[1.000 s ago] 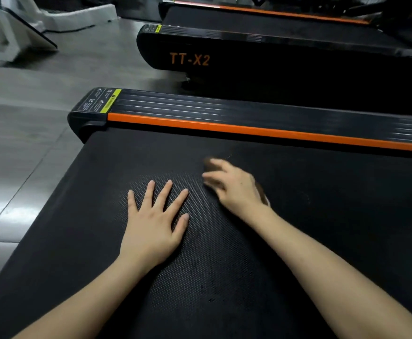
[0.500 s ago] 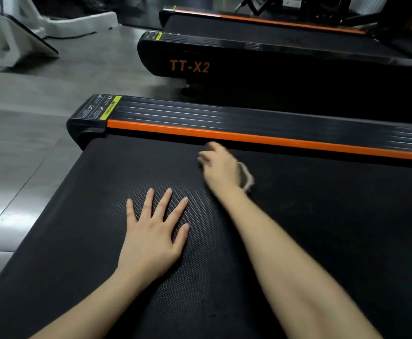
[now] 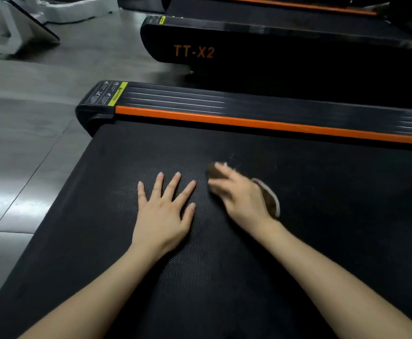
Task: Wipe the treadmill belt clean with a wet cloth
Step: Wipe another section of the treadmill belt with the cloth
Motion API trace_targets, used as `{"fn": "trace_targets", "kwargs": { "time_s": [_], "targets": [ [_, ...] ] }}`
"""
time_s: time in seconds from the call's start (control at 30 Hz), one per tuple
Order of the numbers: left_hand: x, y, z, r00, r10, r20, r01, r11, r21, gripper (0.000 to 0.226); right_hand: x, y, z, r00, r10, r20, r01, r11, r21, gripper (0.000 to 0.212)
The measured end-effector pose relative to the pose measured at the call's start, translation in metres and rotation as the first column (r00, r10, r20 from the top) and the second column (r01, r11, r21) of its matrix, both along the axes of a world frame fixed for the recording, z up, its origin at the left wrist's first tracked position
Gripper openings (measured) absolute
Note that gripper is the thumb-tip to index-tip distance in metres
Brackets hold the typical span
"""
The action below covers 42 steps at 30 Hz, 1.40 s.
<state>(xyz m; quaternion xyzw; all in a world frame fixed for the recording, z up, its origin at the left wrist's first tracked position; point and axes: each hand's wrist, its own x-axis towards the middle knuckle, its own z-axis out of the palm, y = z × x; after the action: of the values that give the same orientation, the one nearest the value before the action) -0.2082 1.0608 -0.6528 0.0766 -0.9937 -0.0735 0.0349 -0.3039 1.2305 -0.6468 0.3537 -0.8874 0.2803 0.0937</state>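
The right hand (image 3: 241, 199), fingers flat on the brown cloth (image 3: 271, 203), has pulled back from the orange side rail (image 3: 249, 123) to beside the left hand (image 3: 163, 214), which lies spread on the treadmill belt (image 3: 334, 228) — back-and-forth scrubbing, likely far from finished.

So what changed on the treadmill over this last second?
The right hand, pressing the brown pale-edged cloth, swept away toward the orange side strip, then back near the left hand. Nothing was picked up or released. The left hand stayed flat, fingers spread, on the black textured treadmill belt.
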Motion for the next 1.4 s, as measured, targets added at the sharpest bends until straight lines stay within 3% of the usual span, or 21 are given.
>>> {"fn": "trace_targets", "kwargs": {
  "time_s": [0.07, 0.13, 0.17, 0.23, 0.3, 0.37, 0.43, 0.57, 0.7, 0.8, 0.87, 1.0, 1.1, 1.17, 1.27, 1.3, 1.4],
  "targets": [
    [-0.001, -0.001, 0.002, 1.000, -0.004, 0.004, 0.004, 1.000, 0.007, 0.067, 0.058, 0.029, 0.001, 0.979, 0.202, 0.038, -0.204, 0.978, 0.044, 0.027],
    [0.000, -0.002, 0.001, 1.000, -0.010, 0.005, 0.010, 1.000, 0.009, 0.067, 0.075, 0.061, 0.001, 0.957, 0.286, 0.047, -0.289, 0.953, 0.087, 0.033],
    [0.000, -0.002, 0.001, 1.000, -0.012, 0.000, 0.012, 1.000, 0.002, 0.066, 0.067, 0.075, 0.002, 0.970, 0.244, 0.013, -0.244, 0.963, 0.114, 0.036],
    [0.000, -0.002, 0.001, 1.000, -0.011, 0.001, 0.011, 1.000, -0.006, 0.058, 0.039, 0.095, 0.008, 0.999, -0.032, 0.029, 0.028, 0.992, 0.126, 0.036],
    [-0.001, -0.001, 0.000, 1.000, -0.005, -0.001, 0.005, 1.000, -0.008, 0.049, 0.024, 0.095, 0.015, 0.926, -0.342, 0.163, 0.330, 0.939, 0.097, 0.031],
    [-0.001, 0.000, 0.000, 1.000, -0.011, 0.001, 0.011, 1.000, -0.007, 0.048, 0.044, 0.071, 0.016, 0.866, -0.440, 0.239, 0.434, 0.897, 0.080, 0.028],
    [-0.002, -0.002, 0.002, 1.000, -0.017, -0.017, 0.017, 1.000, 0.026, 0.047, 0.088, 0.039, 0.012, 0.922, -0.331, 0.201, 0.323, 0.944, 0.072, 0.024],
    [0.018, -0.007, 0.014, 0.988, 0.072, -0.139, -0.029, 0.957, 0.290, 0.041, 0.178, 0.026, 0.011, 0.978, -0.038, 0.206, 0.018, 0.995, 0.096, 0.026],
    [0.086, -0.014, 0.020, 0.996, 0.076, -0.042, -0.065, 0.973, 0.224, 0.049, 0.209, 0.076, 0.020, 0.985, 0.059, 0.161, -0.097, 0.966, 0.239, 0.041],
    [0.134, -0.020, 0.022, 0.998, -0.011, 0.069, 0.002, 0.990, 0.138, 0.072, 0.211, 0.134, 0.025, 0.974, -0.184, 0.132, 0.146, 0.955, 0.257, 0.051],
    [0.152, -0.023, 0.016, 0.992, -0.057, 0.114, 0.051, 0.997, 0.049, 0.075, 0.219, 0.167, 0.035, 0.913, -0.382, 0.141, 0.342, 0.908, 0.244, 0.046],
    [0.169, -0.022, 0.006, 0.989, -0.090, 0.115, 0.091, 0.996, 0.000, 0.069, 0.230, 0.193, 0.049, 0.869, -0.470, 0.156, 0.359, 0.815, 0.456, 0.055],
    [0.176, -0.021, 0.004, 0.989, -0.112, 0.095, 0.113, 0.994, -0.001, 0.068, 0.228, 0.193, 0.047, 0.860, -0.506, -0.071, 0.467, 0.723, 0.508, 0.055],
    [0.181, -0.021, 0.002, 0.989, -0.128, 0.075, 0.129, 0.992, -0.006, 0.067, 0.226, 0.180, 0.038, 0.832, -0.546, -0.094, 0.516, 0.701, 0.492, 0.049],
    [0.184, -0.021, 0.000, 0.992, -0.111, 0.066, 0.113, 0.993, -0.025, 0.066, 0.226, 0.143, 0.032, 0.678, -0.734, 0.027, 0.673, 0.635, 0.379, 0.038],
    [0.184, -0.021, -0.001, 0.992, -0.107, 0.062, 0.109, 0.994, -0.030, 0.066, 0.231, 0.130, 0.031, 0.671, -0.740, 0.049, 0.684, 0.643, 0.344, 0.036],
    [0.185, -0.022, -0.003, 0.992, -0.114, 0.044, 0.116, 0.993, -0.036, 0.065, 0.267, 0.086, 0.030, 0.827, -0.554, 0.094, 0.491, 0.793, 0.361, 0.041]
  ]
}}
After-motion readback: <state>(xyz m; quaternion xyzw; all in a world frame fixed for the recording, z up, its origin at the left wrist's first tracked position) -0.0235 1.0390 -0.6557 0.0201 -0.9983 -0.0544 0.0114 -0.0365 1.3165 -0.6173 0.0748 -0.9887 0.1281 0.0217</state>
